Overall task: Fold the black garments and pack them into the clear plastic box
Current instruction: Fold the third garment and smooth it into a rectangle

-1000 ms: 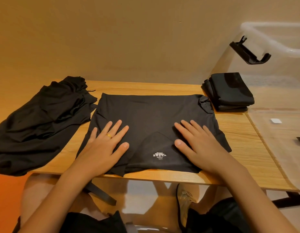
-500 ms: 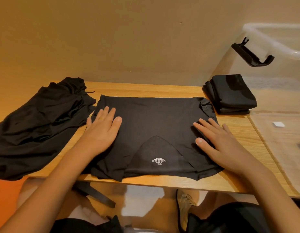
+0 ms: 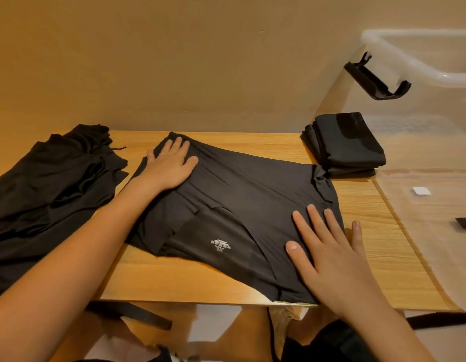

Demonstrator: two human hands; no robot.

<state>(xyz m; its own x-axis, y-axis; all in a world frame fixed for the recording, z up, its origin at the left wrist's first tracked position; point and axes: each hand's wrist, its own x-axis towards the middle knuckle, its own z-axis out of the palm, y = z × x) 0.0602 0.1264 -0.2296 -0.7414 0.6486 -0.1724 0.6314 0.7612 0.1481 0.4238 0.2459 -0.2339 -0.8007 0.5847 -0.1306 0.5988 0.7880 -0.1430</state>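
The wooden tabletop (image 3: 252,286) carries everything. The clear plastic box (image 3: 420,64) stands at its right end, with a black latch (image 3: 375,79) hanging at the rim. A loose pile of unfolded black garments (image 3: 46,189) is heaped on the left end.

The black garment (image 3: 247,202) in work is spread in the middle, lying askew, its near right corner reaching the front edge. A folded stack (image 3: 349,142) sits at the far right corner by the box; whether it lies within the clear wall cannot be told.

The cloth is judged thin, light and limp, and smooth enough to slide on the wood. Ridges run across it from the left hand, so it is likely to drag and bunch under a flat palm. A hold is best taken at a corner or along a hemmed edge, pinched at two points so that the fold falls straight.

The left hand (image 3: 172,165) is pressed flat on the far left corner. The right hand (image 3: 331,257) is laid flat on the near right part, its little finger on bare wood. Each grip is wide and spread, and nothing is held. A small white size print (image 3: 221,245) is seen near the front hem.

Against half a second ago, the garment is turned from square to slanted. The left hand is moved farther away, and the right hand is drawn nearer and rightward.
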